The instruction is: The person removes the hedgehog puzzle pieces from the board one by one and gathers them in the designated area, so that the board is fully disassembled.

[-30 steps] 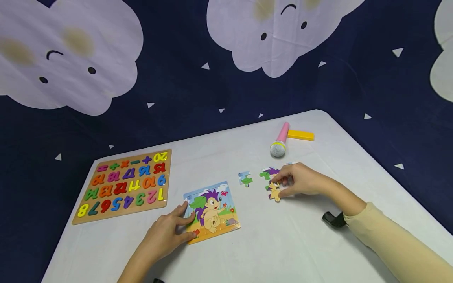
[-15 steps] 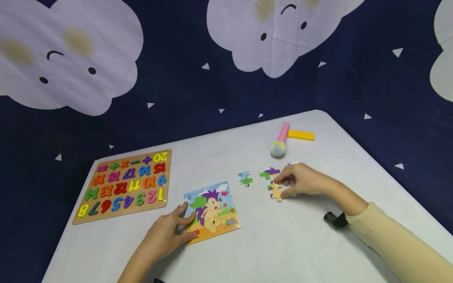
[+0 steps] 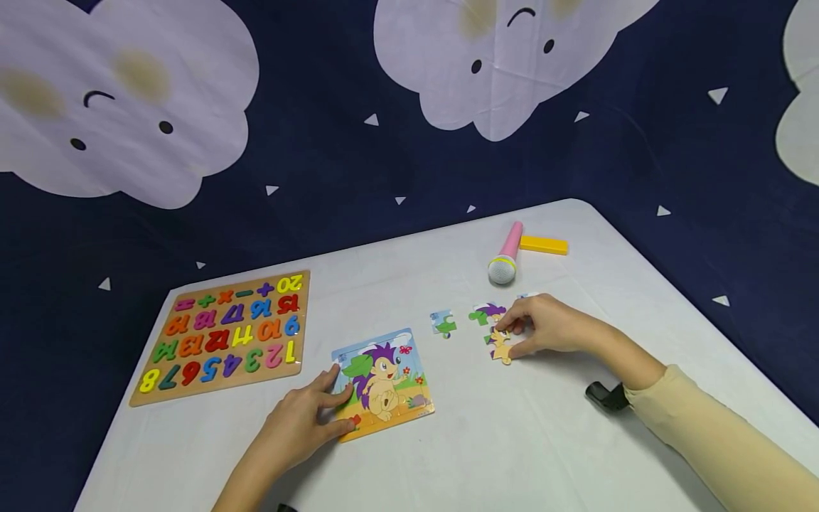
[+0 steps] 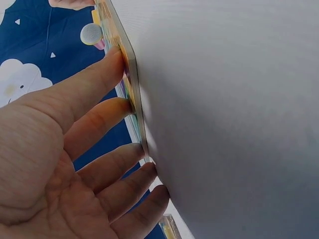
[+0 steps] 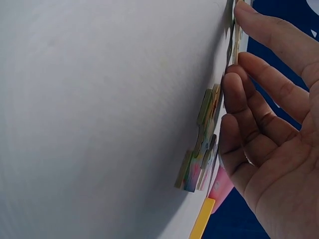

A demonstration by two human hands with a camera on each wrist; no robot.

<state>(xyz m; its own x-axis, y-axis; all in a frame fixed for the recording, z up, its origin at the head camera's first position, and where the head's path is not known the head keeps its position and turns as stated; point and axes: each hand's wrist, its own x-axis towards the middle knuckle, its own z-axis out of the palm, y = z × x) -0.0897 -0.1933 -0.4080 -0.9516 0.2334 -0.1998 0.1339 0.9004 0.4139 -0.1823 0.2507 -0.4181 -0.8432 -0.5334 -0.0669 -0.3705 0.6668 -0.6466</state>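
A square jigsaw puzzle [image 3: 387, 398] with a purple-spined hedgehog picture lies flat at the middle of the table in the head view. My left hand [image 3: 294, 423] rests on its left side, thumb and forefinger on the picture and the other fingers at the edge. To the right, my right hand [image 3: 547, 326] pinches a cream and purple puzzle piece [image 3: 500, 348] between thumb and forefinger, low at the table. A purple and green piece [image 3: 488, 313] sits just beyond it. Further left is a blue and green piece [image 3: 443, 323]. More pieces [image 5: 194, 167] appear beside the fingers in the right wrist view.
A wooden number board [image 3: 224, 334] with coloured numerals lies at the left. Toward the far edge are a pink toy microphone [image 3: 508, 256] and a yellow block [image 3: 544, 245]. A dark cloth printed with clouds [image 3: 333, 163] hangs behind the white table [image 3: 499, 455].
My right hand and the pinched puzzle piece have shifted very slightly to the right. My left hand and the hedgehog puzzle stay in place.
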